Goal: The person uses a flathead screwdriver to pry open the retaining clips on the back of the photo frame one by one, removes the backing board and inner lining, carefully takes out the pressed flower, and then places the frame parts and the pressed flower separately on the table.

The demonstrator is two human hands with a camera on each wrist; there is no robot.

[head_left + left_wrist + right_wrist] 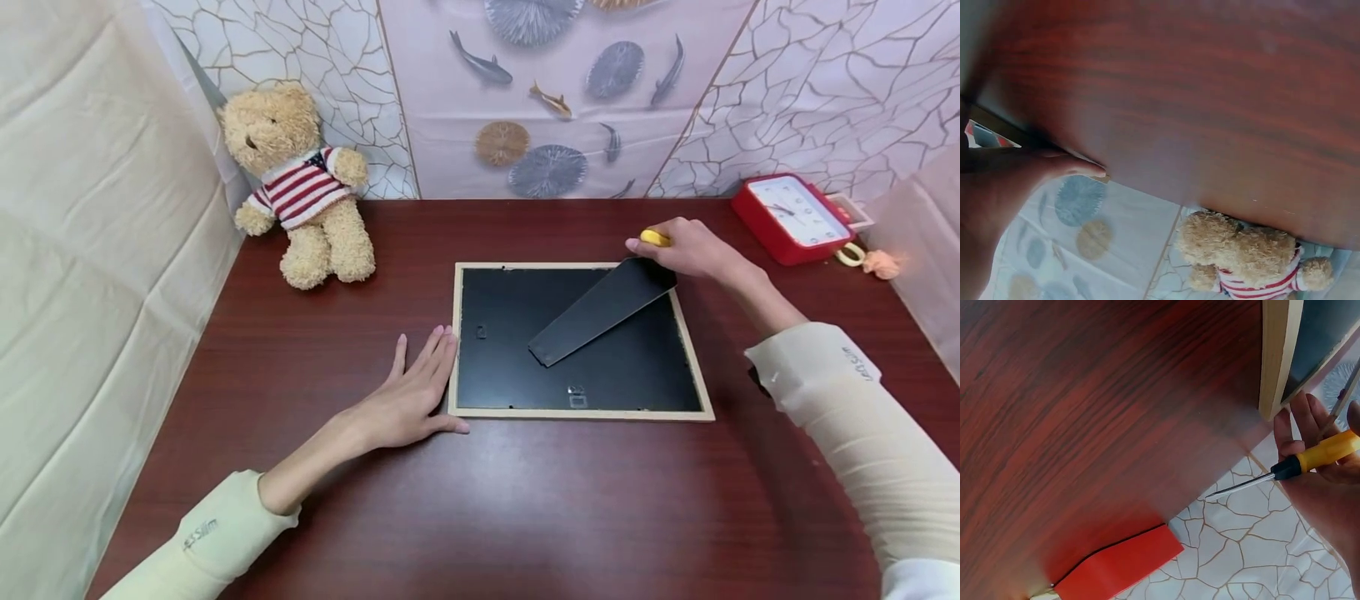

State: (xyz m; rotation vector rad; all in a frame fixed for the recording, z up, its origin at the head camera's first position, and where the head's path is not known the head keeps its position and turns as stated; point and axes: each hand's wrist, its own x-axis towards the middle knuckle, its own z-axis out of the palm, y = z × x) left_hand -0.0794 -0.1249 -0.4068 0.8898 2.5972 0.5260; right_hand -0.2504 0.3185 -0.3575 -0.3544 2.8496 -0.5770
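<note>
A picture frame with a pale wooden border lies face down on the table, its black back up. Slanting across that back is a black stand leg. My left hand rests by the frame's left side, fingers straight against the border and thumb at the lower corner. In my right hand, above the upper right corner, I grip a screwdriver by its yellow handle. Its metal shaft points away from the frame in the right wrist view. The right fingers are at the leg's wide end; their exact contact is hidden.
A teddy bear in a striped sweater sits at the back left. At the back right stands a red clock, with a pale yellow ring and a small orange thing beside it. Patterned sheets hang behind the table.
</note>
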